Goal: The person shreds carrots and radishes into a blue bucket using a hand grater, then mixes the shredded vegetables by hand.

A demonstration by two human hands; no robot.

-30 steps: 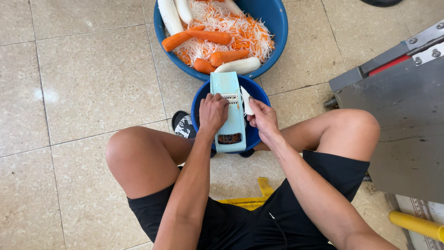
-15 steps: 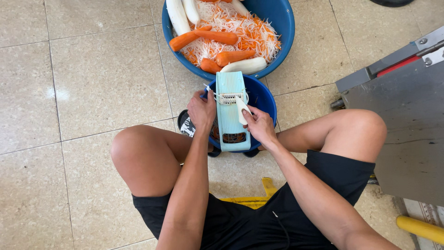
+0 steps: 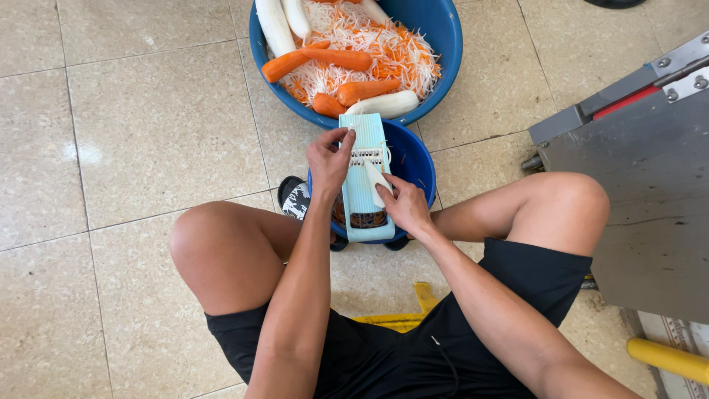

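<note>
We sit on the beige tiled floor (image 3: 148,111), open to our left, a grey metal machine (image 3: 635,199) close on the right. Our left hand (image 3: 329,159) grips the pale blue plastic slicer (image 3: 363,177) by its edge over the small blue bucket (image 3: 413,159). Our right hand (image 3: 402,207) pinches a white radish piece (image 3: 377,182) against it. The big blue plastic basin (image 3: 443,44) holds shreds, four carrots and four radishes.

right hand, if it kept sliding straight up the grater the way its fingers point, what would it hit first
Likely the slicer's blade slot, just ahead of the white radish piece the right hand presses on the pale green grater. Beyond it sits the big blue basin.
</note>
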